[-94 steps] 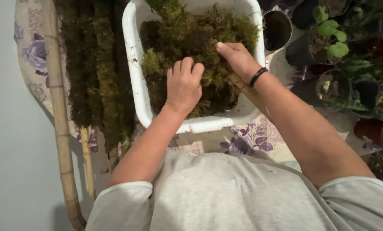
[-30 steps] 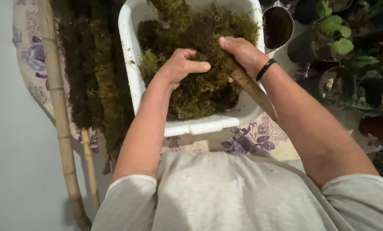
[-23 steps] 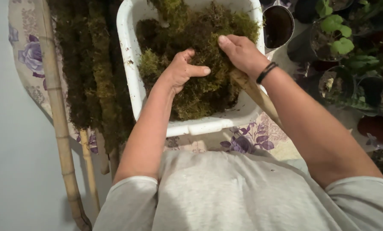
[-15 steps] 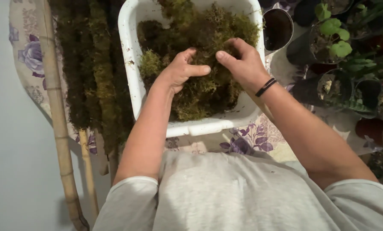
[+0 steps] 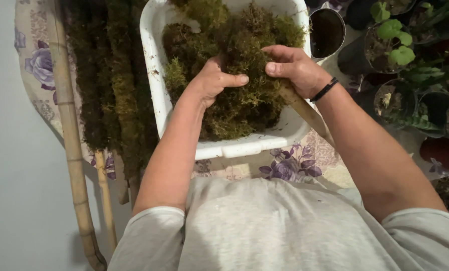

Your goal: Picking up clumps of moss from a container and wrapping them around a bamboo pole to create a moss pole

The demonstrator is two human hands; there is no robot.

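Several moss-covered poles (image 5: 111,75) already lie finished beside the white tub (image 5: 152,75), which is full of loose moss (image 5: 234,65). Over the tub, the left hand (image 5: 212,80) and right hand (image 5: 294,68) both clench moss around a bare stick (image 5: 307,113), thumbs nearly meeting, wrists bent inward.

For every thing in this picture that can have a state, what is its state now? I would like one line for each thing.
White tub: filled with moss, on the flowered cloth.
Moss: loose heap, gripped by both hands.
Left hand: closed on moss.
Right hand: closed on moss and a stick.
Stick: slanted, its top hidden in moss.
Moss-covered poles: lying beside the tub.
Bare bamboo pole: uncovered.
Dark pot: upright, no plant showing.
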